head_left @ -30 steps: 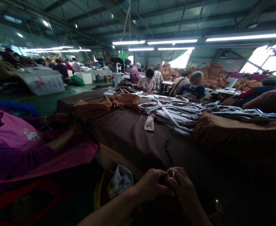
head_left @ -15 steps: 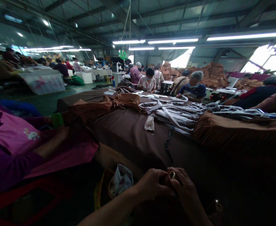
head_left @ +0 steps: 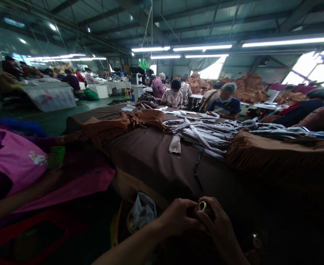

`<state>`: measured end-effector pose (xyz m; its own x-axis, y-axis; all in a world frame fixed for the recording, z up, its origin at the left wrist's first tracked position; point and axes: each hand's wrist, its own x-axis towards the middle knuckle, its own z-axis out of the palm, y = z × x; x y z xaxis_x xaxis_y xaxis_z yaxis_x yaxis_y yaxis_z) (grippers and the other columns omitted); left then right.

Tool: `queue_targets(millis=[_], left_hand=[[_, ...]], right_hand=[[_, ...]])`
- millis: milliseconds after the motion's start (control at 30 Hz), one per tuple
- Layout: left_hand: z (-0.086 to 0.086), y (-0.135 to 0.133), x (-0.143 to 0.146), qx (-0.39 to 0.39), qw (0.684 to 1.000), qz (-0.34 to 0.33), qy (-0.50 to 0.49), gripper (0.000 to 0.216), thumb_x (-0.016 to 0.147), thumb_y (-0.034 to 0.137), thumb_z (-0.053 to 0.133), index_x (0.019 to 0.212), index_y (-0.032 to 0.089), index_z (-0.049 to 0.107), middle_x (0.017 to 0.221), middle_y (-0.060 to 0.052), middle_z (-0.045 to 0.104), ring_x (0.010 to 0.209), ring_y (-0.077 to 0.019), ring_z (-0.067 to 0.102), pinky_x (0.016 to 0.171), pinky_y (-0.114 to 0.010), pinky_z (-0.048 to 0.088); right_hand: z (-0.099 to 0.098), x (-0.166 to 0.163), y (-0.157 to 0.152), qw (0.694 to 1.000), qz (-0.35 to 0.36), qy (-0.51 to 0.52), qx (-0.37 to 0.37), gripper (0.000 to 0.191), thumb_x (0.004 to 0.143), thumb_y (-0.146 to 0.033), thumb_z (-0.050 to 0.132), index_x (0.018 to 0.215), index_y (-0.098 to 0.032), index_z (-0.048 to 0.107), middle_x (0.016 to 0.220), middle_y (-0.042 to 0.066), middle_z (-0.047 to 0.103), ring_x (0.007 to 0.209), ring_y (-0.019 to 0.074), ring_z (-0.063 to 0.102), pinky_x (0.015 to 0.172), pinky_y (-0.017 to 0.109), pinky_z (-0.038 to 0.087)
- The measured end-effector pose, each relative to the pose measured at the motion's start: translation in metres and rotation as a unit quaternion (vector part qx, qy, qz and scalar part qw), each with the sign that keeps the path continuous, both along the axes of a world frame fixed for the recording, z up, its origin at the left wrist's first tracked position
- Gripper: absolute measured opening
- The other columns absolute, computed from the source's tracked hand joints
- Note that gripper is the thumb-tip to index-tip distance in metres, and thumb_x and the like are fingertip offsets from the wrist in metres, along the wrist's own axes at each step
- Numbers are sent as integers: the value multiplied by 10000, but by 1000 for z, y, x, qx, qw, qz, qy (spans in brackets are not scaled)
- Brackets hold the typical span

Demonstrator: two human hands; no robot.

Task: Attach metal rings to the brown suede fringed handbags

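Gold-coloured ring (head_left: 205, 206) is pinched in the curled right hand (head_left: 215, 218), just beside the left hand (head_left: 181, 216), also curled, can't tell what that's got.

- ring (head_left: 205, 205): metal-look, shiny
- tablecloth (head_left: 147, 156): cloth, matt, w/ soft folds
- fringed cloth (head_left: 275, 145): suede-like, matt
- strips (head_left: 196, 134): plastic-look, semi-gloss
- comb (head_left: 57, 156): prob. plastic
- bag (head_left: 143, 214): thin plastic, crinkly

Workshop — people (head_left: 171, 98) at tables (head_left: 147, 154), strip lights (head_left: 202, 48)
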<state>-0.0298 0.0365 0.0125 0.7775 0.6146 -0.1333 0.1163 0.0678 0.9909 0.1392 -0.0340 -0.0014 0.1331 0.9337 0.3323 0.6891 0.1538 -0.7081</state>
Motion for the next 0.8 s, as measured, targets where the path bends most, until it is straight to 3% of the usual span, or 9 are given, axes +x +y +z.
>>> queue_targets(millis=[233, 467, 667, 800], left_hand=[[1, -2, 1, -1, 1000, -4, -12, 451, 599, 417, 795, 914, 110, 695, 741, 31, 551, 693, -119, 462, 641, -209, 372], [2, -2, -1, 38, 999, 7, 3, 404, 614, 375, 792, 903, 110, 694, 784, 25, 595, 737, -133, 509, 659, -209, 388], [1, -6, 1, 97, 994, 49, -25, 593, 649, 334, 794, 1188, 204, 587, 1021, -18, 659, 894, -173, 585, 767, -244, 437], [0, -5, 5, 129, 989, 24, -65, 526, 738, 262, 719, 1239, 228, 564, 1090, -24, 640, 946, -165, 575, 823, -246, 432]], right_hand=[[3, -3, -2, 1000, -4, 9, 0, 263, 886, -434, 523, 1008, -218, 610, 994, 75, 616, 940, 230, 590, 800, 340, 497], [9, 1, 1, 997, -5, 55, -56, 315, 795, -468, 610, 967, -206, 648, 1018, 81, 624, 961, 243, 606, 834, 341, 499], [19, 3, -5, 996, -28, 57, -59, 389, 805, -490, 591, 1088, -225, 611, 1081, 81, 619, 999, 236, 602, 855, 339, 506], [23, 6, -7, 997, -42, 18, -58, 295, 854, -494, 537, 859, -215, 634, 1029, 74, 611, 957, 212, 603, 827, 294, 507]])
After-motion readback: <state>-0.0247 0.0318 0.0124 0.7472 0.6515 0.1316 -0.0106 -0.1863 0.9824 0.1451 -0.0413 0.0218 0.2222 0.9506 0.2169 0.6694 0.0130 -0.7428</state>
